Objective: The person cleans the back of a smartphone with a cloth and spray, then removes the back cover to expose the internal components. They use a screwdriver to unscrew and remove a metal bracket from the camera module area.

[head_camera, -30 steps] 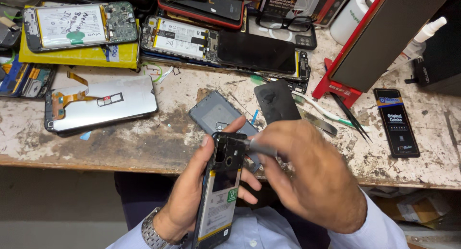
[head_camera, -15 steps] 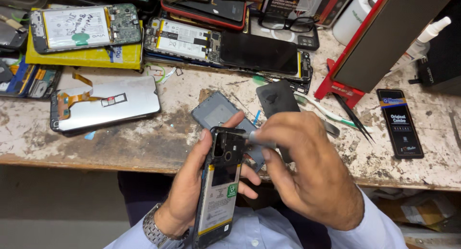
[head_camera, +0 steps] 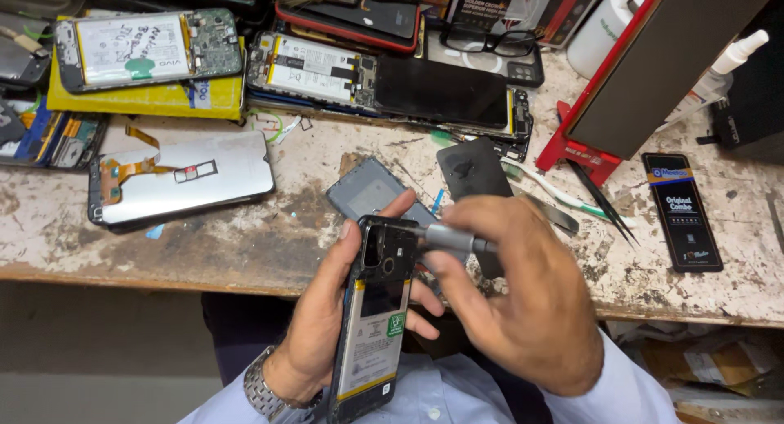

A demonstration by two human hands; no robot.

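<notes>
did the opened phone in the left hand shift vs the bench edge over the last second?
No clear move. The opened phone sits in the left hand, its top just over the bench edge below the grey back cover, as before.

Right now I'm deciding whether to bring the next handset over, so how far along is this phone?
Done: the opened phone has its back cover off, battery and upper shield bare. In hand: the left hand grips it, and the right hand sets a slim grey screwdriver at its top edge near the camera. Left: the battery and shield sit in place; a grey back cover lies on the bench.
</notes>
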